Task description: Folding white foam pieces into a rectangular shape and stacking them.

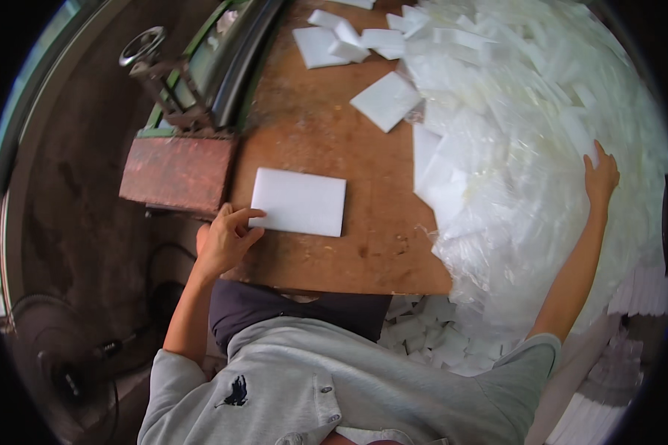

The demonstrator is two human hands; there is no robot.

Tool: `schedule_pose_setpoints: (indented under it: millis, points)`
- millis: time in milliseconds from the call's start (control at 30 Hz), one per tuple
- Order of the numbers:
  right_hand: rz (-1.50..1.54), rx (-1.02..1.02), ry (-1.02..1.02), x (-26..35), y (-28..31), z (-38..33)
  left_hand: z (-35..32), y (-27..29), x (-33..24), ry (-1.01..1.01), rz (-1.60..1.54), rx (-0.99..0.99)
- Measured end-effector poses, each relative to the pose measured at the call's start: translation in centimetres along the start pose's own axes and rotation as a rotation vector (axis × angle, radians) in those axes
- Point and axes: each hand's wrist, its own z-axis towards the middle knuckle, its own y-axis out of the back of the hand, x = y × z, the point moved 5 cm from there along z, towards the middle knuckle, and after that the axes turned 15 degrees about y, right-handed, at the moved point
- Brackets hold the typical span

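My left hand (226,239) rests at the near left corner of a white rectangular foam sheet (299,201) that lies flat on the brown wooden table (326,141); thumb and fingertips touch its left edge. My right hand (600,178) reaches far out to the right and lies flat, fingers spread, on a big heap of white foam pieces in clear plastic wrap (527,133). Whether it grips a piece there cannot be told.
Loose white foam pieces (349,41) lie at the table's far end, one sheet (386,101) beside the heap. A rusty metal block (177,172) and a green machine with a handwheel (145,46) stand left. Foam offcuts (423,334) lie below the table; stacked sheets (642,289) right.
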Motion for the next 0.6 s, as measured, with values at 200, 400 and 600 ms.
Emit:
schedule_pose_setpoints:
  millis: [200, 400, 600]
  points:
    - [1.085, -0.389, 0.195, 16.4, 18.2, -9.9, -4.4, 1.8, -6.0, -0.339, 0.262, -0.426]
    - [2.653, 0.735, 0.264, 39.8, 22.0, -19.2, -6.6, 2.0, -6.7, -0.756, 0.214, -0.535]
    - [2.503, 0.353, 0.348, 47.0, 21.9, -19.2, -6.0, 10.2, -1.4, -0.520, 0.192, -0.867]
